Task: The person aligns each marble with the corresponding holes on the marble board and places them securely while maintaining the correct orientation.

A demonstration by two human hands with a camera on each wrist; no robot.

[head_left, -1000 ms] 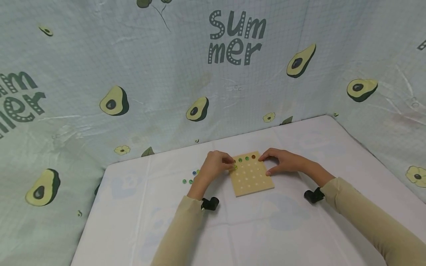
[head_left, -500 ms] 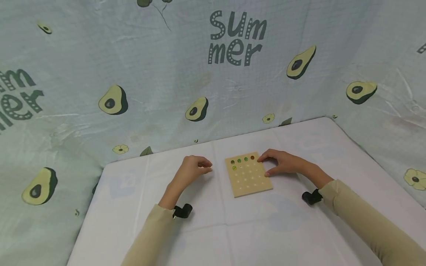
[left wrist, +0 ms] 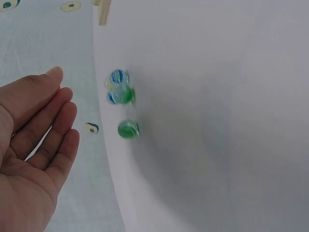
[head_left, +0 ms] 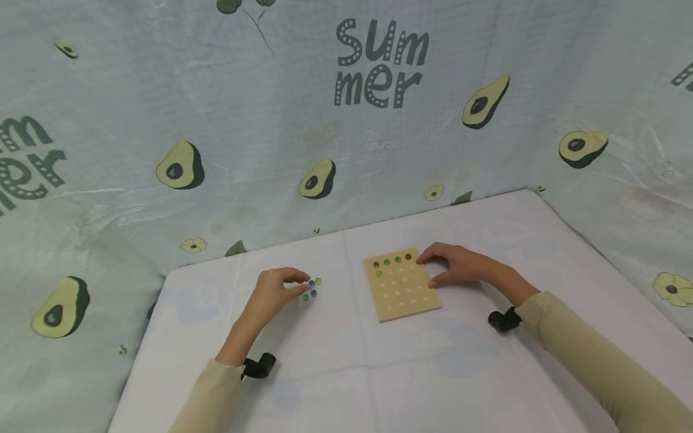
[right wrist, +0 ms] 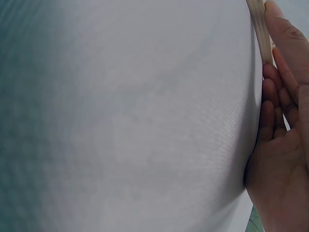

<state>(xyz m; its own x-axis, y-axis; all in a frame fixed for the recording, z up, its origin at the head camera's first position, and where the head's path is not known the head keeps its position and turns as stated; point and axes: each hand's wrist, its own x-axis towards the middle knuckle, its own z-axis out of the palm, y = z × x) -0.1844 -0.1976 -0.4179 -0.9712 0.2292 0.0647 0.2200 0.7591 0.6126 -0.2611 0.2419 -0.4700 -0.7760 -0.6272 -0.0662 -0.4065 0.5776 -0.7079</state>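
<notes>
Several glass marbles (head_left: 318, 281), blue, green and yellow-green, lie in a small cluster on the white tabletop. My left hand (head_left: 275, 293) is beside them, its thumb and fingertips right at the cluster's left edge. In the left wrist view this hand has nothing between its fingers, and a green marble (left wrist: 128, 129) sits apart from the rest. A square wooden board (head_left: 403, 294) with rows of small hollows lies to the right. Marbles fill several hollows along its far row, and a yellow-green one sits in the second row. My right hand (head_left: 457, 264) touches the board's right edge with thumb and index finger.
A white cloth (head_left: 335, 373) covers the table. Behind and at the right hangs a pale curtain (head_left: 243, 120) printed with avocados. A small black camera (head_left: 260, 365) is strapped to the left wrist, and another camera (head_left: 505, 320) to the right.
My left hand has left the board's far left corner and moved left to the loose marbles, uncovering the filled hollows there. My right hand stays at the board's edge.
</notes>
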